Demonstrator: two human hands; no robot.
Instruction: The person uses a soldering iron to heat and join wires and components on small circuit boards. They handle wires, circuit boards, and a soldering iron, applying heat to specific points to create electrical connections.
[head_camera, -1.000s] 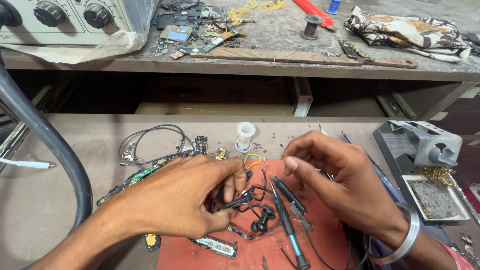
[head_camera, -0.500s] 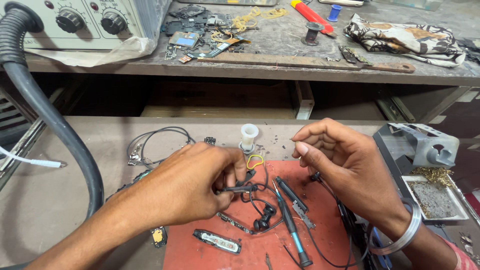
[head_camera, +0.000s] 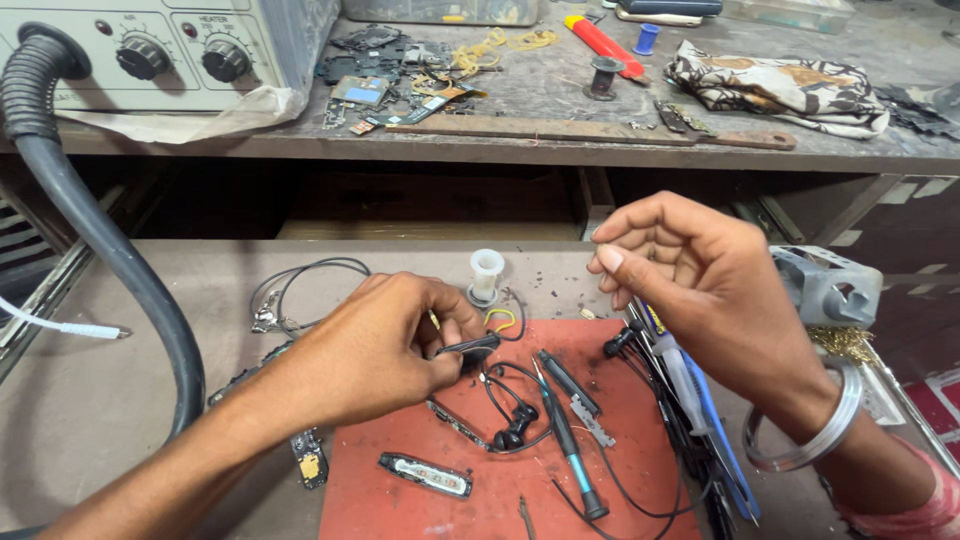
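Observation:
My left hand (head_camera: 385, 345) rests over the red mat (head_camera: 510, 500) and pinches a small black earphone remote piece (head_camera: 468, 347) between thumb and fingers. Black earphone wires and earbuds (head_camera: 515, 435) trail from it across the mat. My right hand (head_camera: 700, 275) hovers raised above the mat's right side, fingertips pinched together near a thin wire; whether it grips the wire I cannot tell. A metal bangle (head_camera: 810, 430) circles that wrist. A soldering iron (head_camera: 570, 450) lies on the mat between the hands.
A white spool (head_camera: 486, 275) stands behind the mat. A blue-handled tool (head_camera: 715, 440) lies at the right. A grey stand with brass wool (head_camera: 835, 300) sits far right. A black hose (head_camera: 90, 230) runs down from a grey station (head_camera: 150, 50). The cluttered shelf (head_camera: 560, 125) holds scraps.
My right hand has lifted up and away from the mat, fingertips pinching. My left hand stays on the black piece. The view has shifted slightly.

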